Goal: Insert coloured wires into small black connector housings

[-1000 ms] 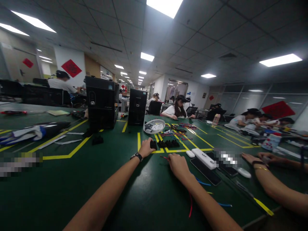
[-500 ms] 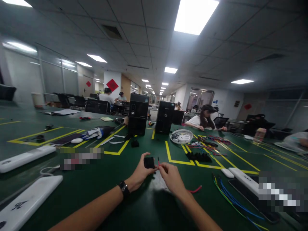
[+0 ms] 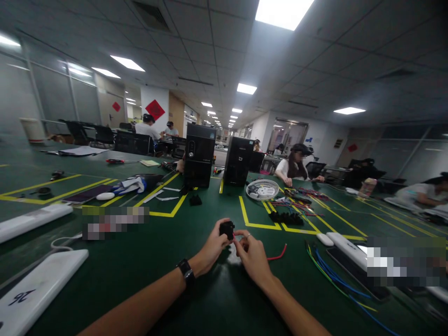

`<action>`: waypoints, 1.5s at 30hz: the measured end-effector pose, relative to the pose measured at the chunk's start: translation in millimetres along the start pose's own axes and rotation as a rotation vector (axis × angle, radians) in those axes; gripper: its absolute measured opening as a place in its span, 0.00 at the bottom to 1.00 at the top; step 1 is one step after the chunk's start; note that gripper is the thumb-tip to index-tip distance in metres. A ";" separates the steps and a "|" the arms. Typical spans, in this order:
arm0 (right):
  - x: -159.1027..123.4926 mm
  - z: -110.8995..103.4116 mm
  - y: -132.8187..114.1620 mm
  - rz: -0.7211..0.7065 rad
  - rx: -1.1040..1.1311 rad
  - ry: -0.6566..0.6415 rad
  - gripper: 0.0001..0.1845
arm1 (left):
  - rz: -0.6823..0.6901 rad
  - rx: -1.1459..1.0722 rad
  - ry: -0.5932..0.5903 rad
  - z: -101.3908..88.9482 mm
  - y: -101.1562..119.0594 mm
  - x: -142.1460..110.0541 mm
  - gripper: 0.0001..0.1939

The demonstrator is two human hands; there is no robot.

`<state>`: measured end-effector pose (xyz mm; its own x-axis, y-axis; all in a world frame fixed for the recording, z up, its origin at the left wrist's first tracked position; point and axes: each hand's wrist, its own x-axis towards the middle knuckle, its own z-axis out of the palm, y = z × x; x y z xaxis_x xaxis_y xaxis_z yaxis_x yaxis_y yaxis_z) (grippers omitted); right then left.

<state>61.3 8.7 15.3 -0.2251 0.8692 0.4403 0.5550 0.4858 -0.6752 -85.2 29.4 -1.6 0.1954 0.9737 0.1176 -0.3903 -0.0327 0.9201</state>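
My left hand [image 3: 210, 249] is closed around a small black block-shaped part [image 3: 227, 229], held up above the green table. In my right hand [image 3: 254, 256] a red wire [image 3: 279, 255] is pinched between thumb and forefinger, its free length trailing out to the right behind the hand. The pinched end meets the right side of the black part; whether it sits inside cannot be made out. Both hands are close together near the middle of the table.
Two black computer towers [image 3: 199, 156] stand ahead. To their right are a white basket [image 3: 262, 190], tangled wires [image 3: 310, 195] and a row of black parts [image 3: 285, 218]. Blue and green wires [image 3: 332, 275] lie at right. A co-worker [image 3: 296, 163] sits across the table.
My left hand has turned and brought the black part right, against the red wire's end. The wire tip that stood up clear of my right fingers is now at the part. The view has shifted slightly.
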 end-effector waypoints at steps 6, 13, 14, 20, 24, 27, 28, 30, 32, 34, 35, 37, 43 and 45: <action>1.2 0.7 4.5 0.084 0.169 0.001 0.16 | 0.014 -0.052 0.025 -1.9 -4.2 4.4 0.27; 0.5 -2.3 1.3 0.126 0.257 -0.009 0.16 | 0.010 0.001 0.036 -0.7 -3.3 2.4 0.28; 0.1 -2.6 0.5 0.131 0.262 -0.018 0.15 | 0.017 0.010 0.031 -0.5 -2.7 1.8 0.28; -1.6 -3.4 -1.8 0.136 0.255 -0.034 0.15 | 0.117 0.168 0.000 0.7 0.1 -2.1 0.26; -1.9 -5.3 -3.5 0.136 0.237 -0.028 0.15 | 0.120 0.208 -0.031 2.3 3.2 -5.0 0.27; -2.1 -6.5 -5.8 0.135 0.246 -0.042 0.15 | 0.131 0.201 -0.032 2.5 4.6 -6.5 0.27; -2.1 -6.6 -6.4 0.132 0.246 -0.047 0.15 | 0.134 0.203 -0.031 2.3 4.8 -6.8 0.27; -2.5 -6.5 -6.8 0.120 0.235 -0.053 0.14 | 0.134 0.202 -0.035 1.8 4.9 -7.1 0.27; -3.5 -6.0 -6.5 0.097 0.201 -0.048 0.14 | 0.114 0.172 -0.049 1.7 4.9 -7.2 0.27; -5.3 -5.5 -6.4 0.045 0.133 -0.041 0.14 | 0.084 0.113 -0.062 2.6 5.3 -7.3 0.25; -6.5 -5.3 -6.7 0.012 0.091 -0.039 0.14 | 0.077 0.087 -0.062 3.5 5.8 -7.5 0.23; -8.7 -4.9 -7.8 -0.048 0.017 -0.044 0.13 | 0.091 0.070 -0.053 5.9 7.1 -8.0 0.19; -11.4 -3.1 -11.7 -0.074 -0.078 -0.066 0.11 | 0.205 0.172 -0.034 9.2 7.2 -7.1 0.14; -12.2 -3.0 -12.4 -0.072 -0.115 -0.067 0.10 | 0.261 0.234 -0.005 7.8 6.1 -5.3 0.14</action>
<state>59.6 -8.3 20.0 -0.3187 0.8386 0.4418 0.6225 0.5367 -0.5696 -81.6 22.2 6.3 0.1204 0.9247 0.3612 -0.2113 -0.3316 0.9194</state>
